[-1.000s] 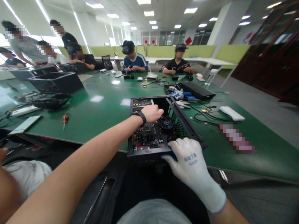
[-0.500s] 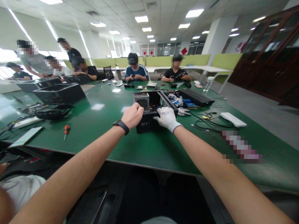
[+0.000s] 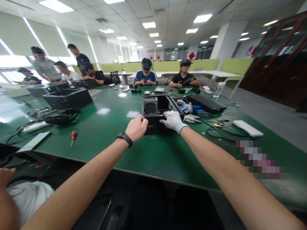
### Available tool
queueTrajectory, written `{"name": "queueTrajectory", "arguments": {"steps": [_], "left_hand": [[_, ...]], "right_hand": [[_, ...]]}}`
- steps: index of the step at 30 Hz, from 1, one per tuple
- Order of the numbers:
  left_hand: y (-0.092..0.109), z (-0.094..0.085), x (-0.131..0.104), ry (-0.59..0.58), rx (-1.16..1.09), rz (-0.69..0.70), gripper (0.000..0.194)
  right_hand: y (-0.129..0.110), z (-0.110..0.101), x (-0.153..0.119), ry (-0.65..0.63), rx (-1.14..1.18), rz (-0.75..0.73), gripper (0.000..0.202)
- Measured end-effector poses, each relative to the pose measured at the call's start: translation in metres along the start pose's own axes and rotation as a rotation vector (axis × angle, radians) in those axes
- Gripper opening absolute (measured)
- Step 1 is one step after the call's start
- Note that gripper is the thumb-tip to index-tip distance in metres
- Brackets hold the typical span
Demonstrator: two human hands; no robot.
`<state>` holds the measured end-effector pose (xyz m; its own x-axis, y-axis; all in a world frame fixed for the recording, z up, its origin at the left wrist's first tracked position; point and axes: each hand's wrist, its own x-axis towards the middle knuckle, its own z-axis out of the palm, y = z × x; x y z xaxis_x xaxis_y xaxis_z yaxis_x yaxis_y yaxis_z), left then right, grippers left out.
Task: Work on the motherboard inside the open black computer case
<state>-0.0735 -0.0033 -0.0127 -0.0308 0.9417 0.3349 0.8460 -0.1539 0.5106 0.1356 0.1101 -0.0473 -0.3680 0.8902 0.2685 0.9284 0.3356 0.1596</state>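
A black computer case point(image 3: 157, 124) lies open side up on the green table in front of me. Inside it, at the left, a grey power supply point(image 3: 151, 106) with a fan grille shows. My right hand point(image 3: 174, 120), in a white work glove, grips the near edge of the case, fingers over the rim and thumb out along the near panel. At the near left corner is my left hand point(image 3: 137, 127), bare, with a dark wristband; its fingers are curled closed. Whatever they pinch, if anything, is hidden.
An orange screwdriver point(image 3: 74, 138) lies left on the table point(image 3: 100, 143). Another black case point(image 3: 68, 98) stands farther left. Gloves point(image 3: 192, 118), cables point(image 3: 213, 129), a white power bank-like block point(image 3: 248, 128) and a black panel point(image 3: 207, 104) are right. Several people sit or stand beyond.
The view has shifted slightly, so the scene sits farther right. My left hand has moved a little left and toward me relative to the case. My right hand keeps its hold.
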Motion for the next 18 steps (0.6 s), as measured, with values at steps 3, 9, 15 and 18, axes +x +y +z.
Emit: {"name": "queueTrajectory", "arguments": {"steps": [3,9,15,18], "left_hand": [[0.006,-0.007,-0.001,-0.002,-0.001,0.006,0.016],[0.030,-0.008,0.004,-0.115,-0.021,0.067,0.015],[0.061,0.019,0.000,-0.350,0.122,0.081,0.038],[0.073,0.032,-0.009,-0.496,0.250,0.050,0.052]], "right_hand": [[-0.007,-0.004,-0.029,0.018,0.015,-0.011,0.044],[-0.023,-0.023,-0.113,0.068,0.050,-0.028,0.044],[-0.040,-0.050,-0.199,0.082,0.085,-0.052,0.038],[-0.046,-0.057,-0.235,0.099,0.140,-0.067,0.032]]}}
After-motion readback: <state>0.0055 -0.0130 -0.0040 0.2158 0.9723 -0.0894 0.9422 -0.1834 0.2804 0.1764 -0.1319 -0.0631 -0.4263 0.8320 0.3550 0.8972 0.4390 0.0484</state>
